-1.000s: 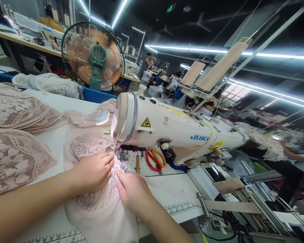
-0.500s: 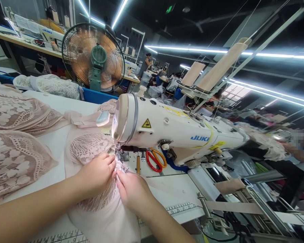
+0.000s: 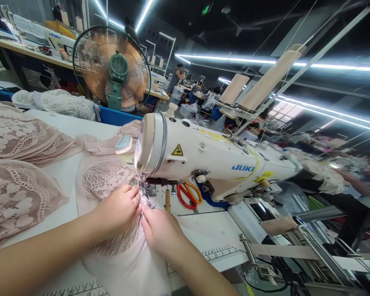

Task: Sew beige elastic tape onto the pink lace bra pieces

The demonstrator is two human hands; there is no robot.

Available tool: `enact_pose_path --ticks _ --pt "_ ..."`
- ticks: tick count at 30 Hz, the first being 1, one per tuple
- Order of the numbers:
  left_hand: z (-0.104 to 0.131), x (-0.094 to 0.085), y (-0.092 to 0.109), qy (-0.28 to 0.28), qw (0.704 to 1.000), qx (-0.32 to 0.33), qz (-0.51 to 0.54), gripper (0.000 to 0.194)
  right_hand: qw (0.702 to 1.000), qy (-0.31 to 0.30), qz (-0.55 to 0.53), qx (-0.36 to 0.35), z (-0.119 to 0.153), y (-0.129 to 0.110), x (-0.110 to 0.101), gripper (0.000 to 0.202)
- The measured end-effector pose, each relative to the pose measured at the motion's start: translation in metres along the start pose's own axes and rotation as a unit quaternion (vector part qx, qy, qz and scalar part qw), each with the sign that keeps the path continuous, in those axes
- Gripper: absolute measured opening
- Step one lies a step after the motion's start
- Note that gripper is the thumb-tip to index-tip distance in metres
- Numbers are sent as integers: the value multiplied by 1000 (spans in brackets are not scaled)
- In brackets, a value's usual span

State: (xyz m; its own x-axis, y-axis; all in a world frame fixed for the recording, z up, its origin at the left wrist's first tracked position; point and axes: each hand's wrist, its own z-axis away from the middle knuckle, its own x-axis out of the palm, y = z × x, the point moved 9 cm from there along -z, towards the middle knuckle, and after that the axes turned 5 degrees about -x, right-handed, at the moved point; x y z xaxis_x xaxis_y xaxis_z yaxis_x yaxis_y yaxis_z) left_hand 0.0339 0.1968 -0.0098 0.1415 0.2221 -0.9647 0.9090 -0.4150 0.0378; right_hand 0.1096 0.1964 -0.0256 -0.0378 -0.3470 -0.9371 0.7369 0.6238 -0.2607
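Note:
A white sewing machine [image 3: 197, 148] reaches in from the right, its needle area low at its left end. Pale pink lace fabric [image 3: 106, 176] lies under the needle and drapes toward me. My left hand [image 3: 120, 209] is closed on the fabric just in front of the presser foot. Beside it, my right hand [image 3: 160, 228] pinches the fabric's edge between thumb and fingers. The two hands nearly touch. Red-handled scissors [image 3: 185, 196] and orange-handled ones [image 3: 193, 191] lie behind my right hand.
More lace pieces [image 3: 18, 193] are spread at the left. A large fan [image 3: 111, 70] stands behind the table. Thread cones [image 3: 269, 78] rise at upper right. A roll of beige tape [image 3: 279, 226] sits on a metal frame at lower right. People work in the background.
The view has shifted very slightly. Both hands keep nearly the same place and hold on the fabric, which has barely moved.

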Motion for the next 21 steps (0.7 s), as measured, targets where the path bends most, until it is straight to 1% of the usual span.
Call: enact_pose_path --ticks 6,12,15,19,21 --pt "-1 -2 -4 19 1000 -2 1 25 1000 4 3 4 -2 1 -1 39" --pt "1 4 -15 25 999 -18 16 17 1000 -12 1 16 0 2 -2 52" --pt "3 8 -20 35 999 -19 19 12 1000 -19 0 19 -1 2 0 52" --pt "4 10 -24 39 999 -12 3 20 999 -17 13 25 -5 2 -1 54" --pt "2 10 -26 35 999 -13 -10 23 998 -27 28 41 -8 3 -1 54"
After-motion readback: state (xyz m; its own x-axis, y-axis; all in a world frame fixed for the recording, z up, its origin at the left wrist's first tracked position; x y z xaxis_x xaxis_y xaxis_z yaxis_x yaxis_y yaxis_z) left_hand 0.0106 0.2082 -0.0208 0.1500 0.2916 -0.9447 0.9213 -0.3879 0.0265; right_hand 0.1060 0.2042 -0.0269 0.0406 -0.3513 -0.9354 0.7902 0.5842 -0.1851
